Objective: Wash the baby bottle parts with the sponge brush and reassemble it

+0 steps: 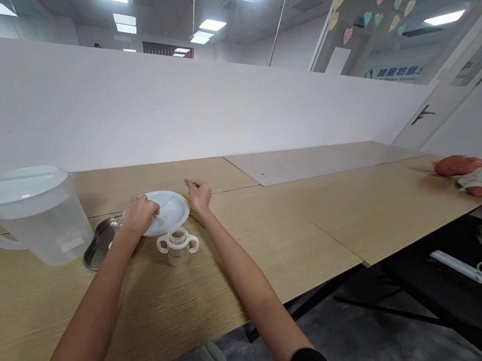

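My left hand [139,214] is closed above the left side of a white plate [173,221]. A small clear piece [159,219] shows just below its fingers; its kind is too small to tell. My right hand [199,195] is closed in a pinch at the plate's right edge. A thin pale line [167,199] runs over the plate between the hands, and I cannot make out what it is. Beside the right hand lies something narrow and yellow [190,205]. In front of the plate stands a baby bottle [178,247] with two white handles and its top uncovered.
A clear plastic pitcher [45,222] with a white lid stands at the left. Next to it lies a kidney-shaped metal tray [95,249], partly behind my left forearm. A reddish-orange object [458,164] rests at the table's far right end. A white wall [142,117] rises behind the table.
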Demonstrator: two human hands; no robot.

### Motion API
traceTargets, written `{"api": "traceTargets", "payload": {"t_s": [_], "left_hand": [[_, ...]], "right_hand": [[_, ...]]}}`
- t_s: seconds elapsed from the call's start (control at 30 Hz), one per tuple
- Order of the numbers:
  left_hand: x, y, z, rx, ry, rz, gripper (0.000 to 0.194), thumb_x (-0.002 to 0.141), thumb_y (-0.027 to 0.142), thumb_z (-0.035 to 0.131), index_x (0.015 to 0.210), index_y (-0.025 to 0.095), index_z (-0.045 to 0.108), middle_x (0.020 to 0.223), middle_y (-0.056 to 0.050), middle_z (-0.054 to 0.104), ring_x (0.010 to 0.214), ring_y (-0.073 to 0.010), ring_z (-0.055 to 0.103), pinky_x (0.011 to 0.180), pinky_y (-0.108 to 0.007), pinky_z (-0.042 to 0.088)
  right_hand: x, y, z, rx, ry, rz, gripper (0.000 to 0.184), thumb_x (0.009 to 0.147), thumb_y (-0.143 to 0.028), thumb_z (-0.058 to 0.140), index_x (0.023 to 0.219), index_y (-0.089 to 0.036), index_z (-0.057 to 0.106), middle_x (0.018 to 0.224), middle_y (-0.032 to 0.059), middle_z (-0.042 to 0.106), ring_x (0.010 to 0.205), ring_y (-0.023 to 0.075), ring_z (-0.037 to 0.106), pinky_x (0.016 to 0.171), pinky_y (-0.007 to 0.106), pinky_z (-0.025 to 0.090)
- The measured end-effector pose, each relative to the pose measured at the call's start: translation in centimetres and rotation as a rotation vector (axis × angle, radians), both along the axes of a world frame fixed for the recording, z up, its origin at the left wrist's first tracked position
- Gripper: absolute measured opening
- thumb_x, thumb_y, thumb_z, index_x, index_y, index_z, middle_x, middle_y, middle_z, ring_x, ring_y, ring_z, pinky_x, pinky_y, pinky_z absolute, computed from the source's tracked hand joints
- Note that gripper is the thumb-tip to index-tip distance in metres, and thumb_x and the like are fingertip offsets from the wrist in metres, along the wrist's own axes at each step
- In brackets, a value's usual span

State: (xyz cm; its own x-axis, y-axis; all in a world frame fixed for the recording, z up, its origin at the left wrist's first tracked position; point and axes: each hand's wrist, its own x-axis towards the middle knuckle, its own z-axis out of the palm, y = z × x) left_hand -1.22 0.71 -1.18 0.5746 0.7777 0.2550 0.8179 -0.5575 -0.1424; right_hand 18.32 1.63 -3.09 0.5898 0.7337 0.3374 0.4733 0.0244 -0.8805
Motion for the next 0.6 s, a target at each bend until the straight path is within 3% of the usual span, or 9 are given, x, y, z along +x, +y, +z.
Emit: {"api": "traceTargets", "payload": {"t_s": [0.13,0.33,0.47,0.6], "left_hand": [[0.7,0.3,-1.0,-0.134,-0.073,-0.020,0.022,0.081,0.021,0.059,0.089,0.021,0.080,0.100,-0.015,0.072,0.098,-0.0275,0.065,0.086,-0.033,0.044],[0.8,1.0,-2.5,-0.314,-0.178,-0.085,0.026,0.082,0.025,0.056,0.095,0.025,0.079,0.101,-0.005,0.076,0.094,-0.0208,0.068,0.079,-0.025,0.047],[0.4,1.3,-2.6,-0.355,-0.286,-0.127,0.033,0.083,0.027,0.050,0.098,0.020,0.079,0.106,-0.007,0.075,0.097,-0.0219,0.069,0.084,-0.026,0.047],[0.2,1.5,-2.2,-0.363,-0.413,-0.131,0.039,0.083,0.037,0.049,0.099,0.017,0.078,0.106,-0.008,0.075,0.096,-0.0243,0.068,0.085,-0.029,0.048]], "right_hand": [[-0.4,-0.1,-0.1,-0.058,-0.095,-0.002,0.034,0.091,-0.042,0.054,0.097,-0.018,0.077,0.087,0.0042,0.076,0.076,0.0141,0.066,0.069,0.020,0.043],[-0.9,-0.5,-0.2,-0.270,-0.367,0.024,0.030,0.092,-0.043,0.056,0.098,-0.022,0.078,0.100,0.0077,0.077,0.093,0.0191,0.070,0.083,0.026,0.045],[-1.3,-0.9,-0.3,-0.371,-0.511,0.027,0.032,0.093,-0.043,0.055,0.096,-0.021,0.078,0.102,0.0109,0.077,0.100,0.0231,0.069,0.091,0.033,0.044],[-1.4,-1.2,0.2,-0.436,-0.551,0.069,0.040,0.093,-0.046,0.051,0.101,-0.015,0.076,0.107,0.0155,0.075,0.103,0.0259,0.069,0.089,0.033,0.047]]}}
